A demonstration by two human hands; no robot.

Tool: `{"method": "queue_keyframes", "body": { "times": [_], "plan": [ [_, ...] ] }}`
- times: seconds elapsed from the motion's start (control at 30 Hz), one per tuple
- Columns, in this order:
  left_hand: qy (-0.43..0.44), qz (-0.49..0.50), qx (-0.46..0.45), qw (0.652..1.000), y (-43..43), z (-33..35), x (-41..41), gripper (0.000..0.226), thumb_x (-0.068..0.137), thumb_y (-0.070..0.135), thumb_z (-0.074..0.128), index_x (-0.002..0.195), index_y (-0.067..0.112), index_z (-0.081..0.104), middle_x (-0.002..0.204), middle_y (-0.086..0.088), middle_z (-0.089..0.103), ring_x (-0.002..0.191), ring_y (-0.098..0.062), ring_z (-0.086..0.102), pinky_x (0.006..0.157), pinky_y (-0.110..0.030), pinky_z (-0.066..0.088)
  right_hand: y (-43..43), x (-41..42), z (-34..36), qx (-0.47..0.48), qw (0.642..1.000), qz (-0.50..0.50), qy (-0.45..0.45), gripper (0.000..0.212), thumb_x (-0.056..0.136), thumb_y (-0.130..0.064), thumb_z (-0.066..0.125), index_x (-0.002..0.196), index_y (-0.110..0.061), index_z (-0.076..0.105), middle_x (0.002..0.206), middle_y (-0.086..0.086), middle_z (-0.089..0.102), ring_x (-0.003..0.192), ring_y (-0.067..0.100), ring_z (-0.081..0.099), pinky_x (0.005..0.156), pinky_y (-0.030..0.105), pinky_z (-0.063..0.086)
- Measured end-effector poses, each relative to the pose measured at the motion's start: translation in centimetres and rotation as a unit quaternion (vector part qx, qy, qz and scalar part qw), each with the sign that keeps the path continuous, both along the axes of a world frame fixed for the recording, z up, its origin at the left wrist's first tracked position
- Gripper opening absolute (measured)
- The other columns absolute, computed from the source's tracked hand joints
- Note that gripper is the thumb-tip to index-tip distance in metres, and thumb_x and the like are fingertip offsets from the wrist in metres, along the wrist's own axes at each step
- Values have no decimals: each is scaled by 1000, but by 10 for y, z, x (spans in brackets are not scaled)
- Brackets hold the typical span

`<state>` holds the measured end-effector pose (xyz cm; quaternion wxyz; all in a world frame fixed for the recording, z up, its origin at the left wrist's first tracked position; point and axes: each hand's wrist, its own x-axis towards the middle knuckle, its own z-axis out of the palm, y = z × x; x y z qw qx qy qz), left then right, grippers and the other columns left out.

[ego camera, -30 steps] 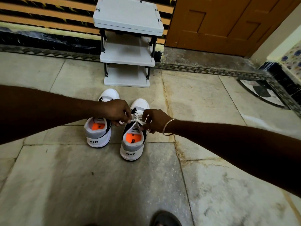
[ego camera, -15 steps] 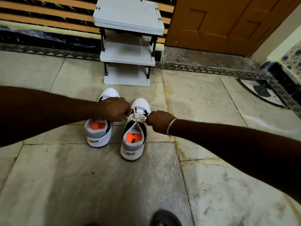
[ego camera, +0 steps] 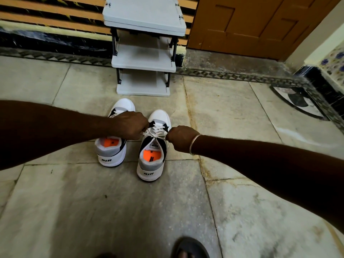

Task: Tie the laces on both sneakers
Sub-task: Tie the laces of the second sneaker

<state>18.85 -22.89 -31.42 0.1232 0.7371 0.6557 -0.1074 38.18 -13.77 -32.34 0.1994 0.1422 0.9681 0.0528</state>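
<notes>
Both sneakers are standing side by side on the stone floor (ego camera: 74, 211), in front of the shoe rack (ego camera: 143, 58). The left hand (ego camera: 130, 127) and the right hand (ego camera: 180, 137) are each closing into a fist on one end of the laces (ego camera: 155, 134) of the right sneaker (ego camera: 152, 146), drawing them taut in opposite directions. The knot appears to be undergoing tightening. The left sneaker (ego camera: 113, 144) is partly hidden; whether it is tied cannot be determined. Next, release calls for confirming the knot holds.
</notes>
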Motion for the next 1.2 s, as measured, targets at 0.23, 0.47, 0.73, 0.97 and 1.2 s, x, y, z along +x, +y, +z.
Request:
{"method": "queue_keyframes", "body": {
  "times": [0.23, 0.47, 0.73, 0.97, 1.2],
  "plan": [
    [-38, 29, -4, 999, 0, -6, -4, 2, 69, 20, 56, 69, 19, 54, 76, -10, 67, 75, -30, 67, 58, -27, 42, -1, 0, 1, 15, 1000, 8, -14, 31, 89, -2, 48, 114, -7, 65, 112, 16, 66, 99, 38, 65, 75, 36, 52],
    [-99, 76, -19, 992, 2, -14, -8, 17, 86, 14, 63, 83, 2, 76, 87, -15, 75, 82, -27, 69, 68, -25, 42, 2, 0, 4, -120, 982, -147, 13, 24, 92, -16, 53, 105, 0, 66, 99, 22, 70, 91, 37, 69, 64, 28, 47],
    [-168, 166, -72, 969, -8, -18, 1, 53, 82, 60, 67, 84, 7, 69, 65, -12, 73, 58, -21, 71, 48, -18, 44, -13, -9, -4, -399, 790, -465, 21, 62, 75, -47, 78, 108, -1, 53, 92, 20, 60, 67, 37, 70, 42, 35, 57],
    [-196, 157, -31, 968, -5, -20, 0, 44, 77, 55, 75, 73, 13, 62, 59, -1, 68, 58, -17, 65, 54, -26, 39, -15, -10, 4, -253, 932, -260, 17, 47, 92, -46, 60, 86, 1, 63, 86, 19, 71, 82, 35, 71, 72, 37, 56],
    [-252, 157, -37, 954, -1, -20, 7, 32, 76, 38, 82, 77, 12, 63, 60, 7, 62, 58, -11, 59, 55, -23, 41, -12, -7, -1, -278, 925, -252, 59, 35, 98, -27, 55, 67, -10, 55, 65, 10, 64, 44, 23, 59, 49, 30, 53]
  ]
}}
